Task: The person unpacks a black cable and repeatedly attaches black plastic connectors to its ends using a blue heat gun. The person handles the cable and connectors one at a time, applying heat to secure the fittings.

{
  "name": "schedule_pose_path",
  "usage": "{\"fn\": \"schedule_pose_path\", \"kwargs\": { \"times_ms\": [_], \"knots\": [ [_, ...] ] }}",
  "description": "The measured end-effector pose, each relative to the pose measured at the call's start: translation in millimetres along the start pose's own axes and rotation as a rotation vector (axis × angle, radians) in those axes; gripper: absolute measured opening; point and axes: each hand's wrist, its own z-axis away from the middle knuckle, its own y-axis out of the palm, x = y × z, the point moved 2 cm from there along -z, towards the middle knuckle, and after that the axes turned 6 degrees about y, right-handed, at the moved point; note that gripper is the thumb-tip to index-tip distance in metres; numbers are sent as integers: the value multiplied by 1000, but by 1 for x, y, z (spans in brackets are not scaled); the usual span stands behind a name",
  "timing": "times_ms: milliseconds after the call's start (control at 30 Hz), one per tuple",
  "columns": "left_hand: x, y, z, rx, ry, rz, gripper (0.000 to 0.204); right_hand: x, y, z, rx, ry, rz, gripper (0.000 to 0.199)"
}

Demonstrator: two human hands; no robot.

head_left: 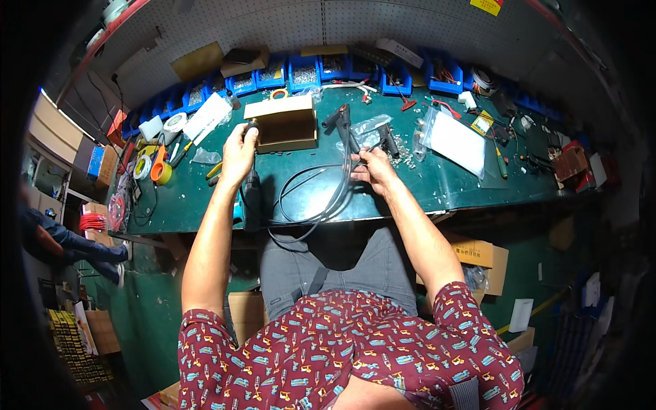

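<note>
**Two hands, one black tool and its looping cable**

The left hand is wrapped around the top of a dark, stubby handheld tool that stands upright near the bench's front edge, at about 10 o'clock from the person's lap. The right hand, at about 1 o'clock, is pinched narrowly on a bundle of black cable whose loops sag over the edge of the green mat. Black clip-ended leads rise from that bundle toward 12 o'clock.

The likeliest trouble, as I judge it, is a snag: the loops hang off the bench toward the knees, so a tug from either hand could drag the tool sideways or tip it into the open cardboard box just beyond it. The leads lie against a crinkled clear plastic bag (with small bright parts scattered just beside it), and a pull could sweep those along.

The cable looks smooth and rubbery, holding soft round curves. The box is matte brown card with square corners. The mat is flat, dull and slightly scuffed. Blue plastic bins line the far edge, hard-sided and boxy, below a pale perforated board.
</note>
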Motion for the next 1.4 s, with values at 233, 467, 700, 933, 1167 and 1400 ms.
{"fn": "schedule_pose_path", "kwargs": {
  "times_ms": [233,467,700,933,1167,1400],
  "knots": [
    [-15,28,4,54,31,-182,33,13,-6,11,-33,-89,167,19],
    [10,36,7,79,6,-278,33,41,-3,31,-112,-313,281,21],
    [35,29,18,-65,-86,-145,34,77,-13,67,-270,-591,382,17],
    [51,27,39,-90,-370,121,33,116,-17,100,-324,-725,446,17],
    [40,25,49,-156,-317,237,33,102,-81,43,-366,-495,486,19],
    [50,36,51,-132,-389,215,38,118,-53,19,-594,-176,1501,44]
  ]
}}
